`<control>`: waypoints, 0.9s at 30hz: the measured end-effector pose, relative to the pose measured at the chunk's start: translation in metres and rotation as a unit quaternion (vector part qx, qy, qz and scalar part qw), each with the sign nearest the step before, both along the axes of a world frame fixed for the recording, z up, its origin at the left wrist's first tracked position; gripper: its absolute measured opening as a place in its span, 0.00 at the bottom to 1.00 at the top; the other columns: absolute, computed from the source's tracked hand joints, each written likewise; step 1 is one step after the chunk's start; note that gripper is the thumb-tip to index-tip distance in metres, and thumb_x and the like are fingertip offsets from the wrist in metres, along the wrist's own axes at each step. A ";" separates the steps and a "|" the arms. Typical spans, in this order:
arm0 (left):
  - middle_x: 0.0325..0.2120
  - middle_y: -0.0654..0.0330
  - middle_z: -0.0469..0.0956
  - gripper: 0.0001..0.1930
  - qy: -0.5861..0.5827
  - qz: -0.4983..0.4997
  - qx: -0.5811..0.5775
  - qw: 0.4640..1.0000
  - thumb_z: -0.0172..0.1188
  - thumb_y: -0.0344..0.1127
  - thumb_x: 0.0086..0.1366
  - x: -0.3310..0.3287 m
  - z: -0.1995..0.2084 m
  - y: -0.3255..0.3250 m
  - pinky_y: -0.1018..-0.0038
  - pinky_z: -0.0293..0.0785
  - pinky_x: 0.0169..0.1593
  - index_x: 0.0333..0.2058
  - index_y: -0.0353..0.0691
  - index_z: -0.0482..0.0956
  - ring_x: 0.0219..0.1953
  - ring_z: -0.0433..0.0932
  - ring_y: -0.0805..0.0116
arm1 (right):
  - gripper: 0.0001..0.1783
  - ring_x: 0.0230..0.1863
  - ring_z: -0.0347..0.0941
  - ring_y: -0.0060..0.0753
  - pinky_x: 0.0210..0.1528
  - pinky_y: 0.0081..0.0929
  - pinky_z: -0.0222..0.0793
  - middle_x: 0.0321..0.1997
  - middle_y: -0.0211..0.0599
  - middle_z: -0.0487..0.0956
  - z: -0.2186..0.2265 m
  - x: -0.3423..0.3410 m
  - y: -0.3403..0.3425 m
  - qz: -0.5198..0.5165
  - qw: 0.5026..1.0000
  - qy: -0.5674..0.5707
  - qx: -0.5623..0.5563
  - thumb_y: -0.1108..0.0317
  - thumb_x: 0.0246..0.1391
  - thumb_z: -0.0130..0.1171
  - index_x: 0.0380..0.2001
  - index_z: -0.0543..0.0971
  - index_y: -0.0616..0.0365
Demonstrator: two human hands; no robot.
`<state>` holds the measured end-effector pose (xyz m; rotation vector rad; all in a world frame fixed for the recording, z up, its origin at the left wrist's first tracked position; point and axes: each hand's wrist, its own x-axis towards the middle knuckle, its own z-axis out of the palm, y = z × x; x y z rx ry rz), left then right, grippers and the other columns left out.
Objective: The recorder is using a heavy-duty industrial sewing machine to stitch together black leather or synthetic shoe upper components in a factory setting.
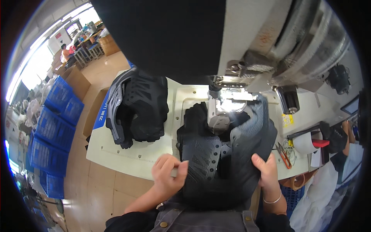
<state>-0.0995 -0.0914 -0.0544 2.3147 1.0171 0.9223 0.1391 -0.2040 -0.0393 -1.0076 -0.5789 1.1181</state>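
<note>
**Editor:** What step is in hand?

**Reporter:** A worker holds a dark grey-and-black fabric shoe upper with a row of round eyelets, between 4 and 5 o'clock, at the lit head of a pale metal sewing machine. The step looks like guiding it for stitching; whether the needle is running cannot be told.

**Editor:** And the hands?

**Reporter:** The right hand, at 4 o'clock, pinches the upper's right edge, thumb on top, fingers hidden beneath. The left hand, between 6 and 7 o'clock, is blurred and loosely curled beside the near-left edge; whether it pinches anything, I cannot tell.

**Editor:** The next move?

**Reporter:** It probably calls for a steady right hand and a left hand flattening the near side, lest the fabric bunch.

**Editor:** The count?

**Reporter:** One machine; one upper being worked, as far as overlapping panels allow. At 9 o'clock on the pale cream surface, one pile of black-and-grey shoe uppers, too tightly nested to number. One pair of orange-handled metal snips at 4 o'clock. Farther left, at least four blue plastic bins.
</note>
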 end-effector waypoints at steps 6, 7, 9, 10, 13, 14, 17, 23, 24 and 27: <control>0.10 0.61 0.69 0.14 0.051 -0.070 -0.301 0.950 0.61 0.38 0.55 0.013 0.007 -0.004 0.82 0.60 0.19 0.18 0.33 0.73 0.12 0.66 0.76 | 0.24 0.51 0.64 0.36 0.56 0.26 0.53 0.52 0.48 0.65 -0.034 0.014 0.023 -0.180 0.884 -0.429 -0.041 0.72 0.57 0.43 0.55 0.58 0.69; 0.10 0.63 0.69 0.13 0.007 -0.064 -0.322 0.945 0.61 0.38 0.55 0.014 0.001 -0.006 0.83 0.60 0.19 0.20 0.34 0.73 0.13 0.66 0.79 | 0.22 0.51 0.64 0.40 0.56 0.27 0.54 0.53 0.50 0.64 -0.024 0.011 0.022 -0.144 0.869 -0.469 -0.066 0.73 0.56 0.43 0.55 0.60 0.68; 0.10 0.68 0.69 0.12 -0.056 -0.044 -0.348 0.935 0.61 0.36 0.55 0.016 -0.003 -0.006 0.85 0.60 0.19 0.21 0.35 0.72 0.14 0.64 0.85 | 0.19 0.48 0.65 0.47 0.51 0.31 0.60 0.51 0.52 0.66 -0.024 0.006 0.025 -0.173 0.759 -0.628 -0.005 0.76 0.55 0.42 0.52 0.65 0.64; 0.10 0.68 0.69 0.12 -0.055 -0.043 -0.349 0.935 0.61 0.36 0.55 0.016 -0.002 -0.007 0.85 0.60 0.19 0.21 0.35 0.72 0.14 0.64 0.85 | 0.19 0.48 0.65 0.47 0.51 0.31 0.60 0.51 0.52 0.66 -0.023 0.005 0.026 -0.172 0.759 -0.627 -0.007 0.76 0.55 0.42 0.52 0.65 0.64; 0.13 0.67 0.70 0.11 -0.121 -0.022 -0.319 0.940 0.54 0.34 0.60 0.014 -0.001 -0.003 0.85 0.62 0.16 0.22 0.36 0.66 0.13 0.66 0.84 | 0.14 0.42 0.68 0.37 0.46 0.27 0.63 0.45 0.50 0.70 -0.021 0.002 0.028 -0.274 0.723 -0.633 0.042 0.74 0.57 0.41 0.45 0.69 0.67; 0.13 0.67 0.70 0.11 -0.123 -0.022 -0.318 0.940 0.54 0.34 0.60 0.009 -0.002 -0.001 0.85 0.62 0.16 0.22 0.36 0.66 0.13 0.66 0.84 | 0.13 0.41 0.70 0.29 0.45 0.22 0.64 0.43 0.45 0.73 -0.012 -0.001 0.013 -0.161 0.870 -0.430 -0.183 0.70 0.59 0.40 0.42 0.70 0.66; 0.13 0.66 0.71 0.12 0.036 -0.070 -0.358 0.931 0.50 0.39 0.62 -0.001 -0.001 0.007 0.84 0.61 0.15 0.28 0.35 0.68 0.12 0.66 0.82 | 0.14 0.38 0.71 0.23 0.43 0.19 0.66 0.39 0.38 0.76 -0.013 0.010 0.025 -0.113 0.983 -0.143 0.023 0.67 0.60 0.40 0.42 0.70 0.65; 0.30 0.56 0.75 0.16 -0.189 -0.175 -0.613 0.747 0.50 0.41 0.62 0.019 0.010 -0.010 0.77 0.72 0.31 0.39 0.30 0.70 0.30 0.75 0.71 | 0.15 0.39 0.72 0.25 0.44 0.21 0.67 0.42 0.39 0.74 0.006 0.008 0.041 0.002 0.993 0.101 0.055 0.67 0.61 0.37 0.45 0.66 0.65; 0.35 0.52 0.74 0.17 -0.252 -0.165 -0.648 0.700 0.48 0.39 0.63 0.032 0.030 -0.011 0.73 0.72 0.37 0.42 0.29 0.68 0.36 0.75 0.67 | 0.15 0.39 0.72 0.25 0.44 0.21 0.67 0.42 0.39 0.74 0.007 0.007 0.041 0.003 0.994 0.101 0.053 0.67 0.61 0.37 0.45 0.66 0.65; 0.40 0.47 0.73 0.17 -0.361 -0.180 -0.627 0.666 0.45 0.35 0.64 0.039 0.047 -0.007 0.67 0.72 0.46 0.46 0.27 0.64 0.43 0.74 0.60 | 0.15 0.38 0.72 0.25 0.43 0.20 0.68 0.41 0.38 0.74 0.016 0.010 0.039 -0.046 0.994 0.074 0.071 0.67 0.60 0.39 0.44 0.68 0.65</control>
